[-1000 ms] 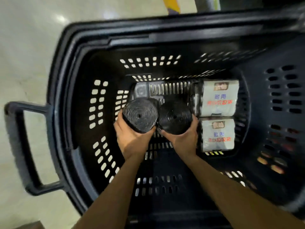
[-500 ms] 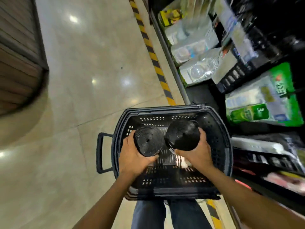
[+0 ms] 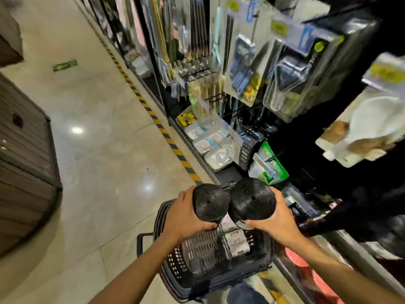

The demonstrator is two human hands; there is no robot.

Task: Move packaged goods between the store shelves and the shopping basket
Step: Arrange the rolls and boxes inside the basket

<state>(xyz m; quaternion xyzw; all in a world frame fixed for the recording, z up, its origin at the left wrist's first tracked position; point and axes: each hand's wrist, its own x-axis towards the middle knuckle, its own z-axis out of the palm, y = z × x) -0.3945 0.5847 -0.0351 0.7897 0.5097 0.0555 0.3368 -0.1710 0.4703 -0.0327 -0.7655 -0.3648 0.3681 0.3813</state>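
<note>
Head view: two black rolls, one [image 3: 210, 204] gripped by the left hand [image 3: 186, 218], one [image 3: 251, 199] by the right hand [image 3: 277, 224], have been lifted clear of the basket [image 3: 197, 257] below; shelving is likely next.

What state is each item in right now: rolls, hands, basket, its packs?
Left roll: held in the left hand, lifted above the basket.
Right roll: held in the right hand, beside the left roll, about touching.
Basket: on the floor below the hands, handle out to the left.
White packs: lying inside the basket.
Shelf goods: hanging on pegs, blurred.
</note>
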